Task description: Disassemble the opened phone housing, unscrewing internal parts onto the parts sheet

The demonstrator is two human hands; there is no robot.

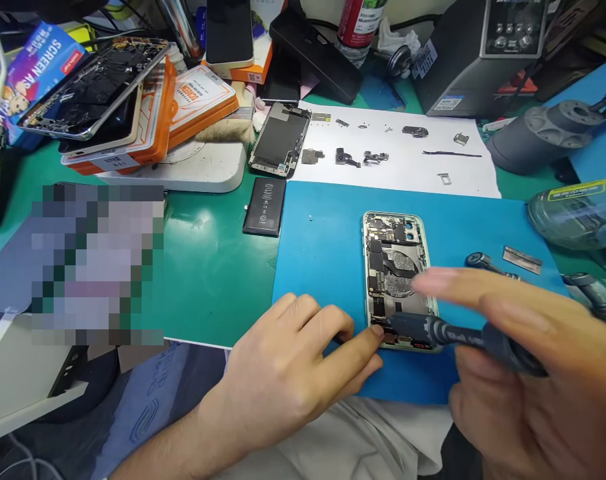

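Note:
An opened phone housing [403, 273] lies on a blue mat [323, 267], its circuit boards, flex cables and round charging coil bare. My left hand [303, 367] is bent at the phone's lower left corner, with a fingertip pressed on its edge; the thumb is mostly hidden. Between the fingers of my right hand [537, 353] is a dark screwdriver [447, 331], held almost flat. Its tip meets the lower left part of the phone, close to my left fingertip. The right index finger stretches out above the phone, slightly blurred.
Small phone parts lie spread on white paper [397, 177]. A battery [264, 207] and a detached screen [280, 140] sit left of it. Stacked orange boxes [153, 120] stand back left. Another screwdriver [483, 261], a metal blade [522, 260] and a bottle [577, 213] are at right.

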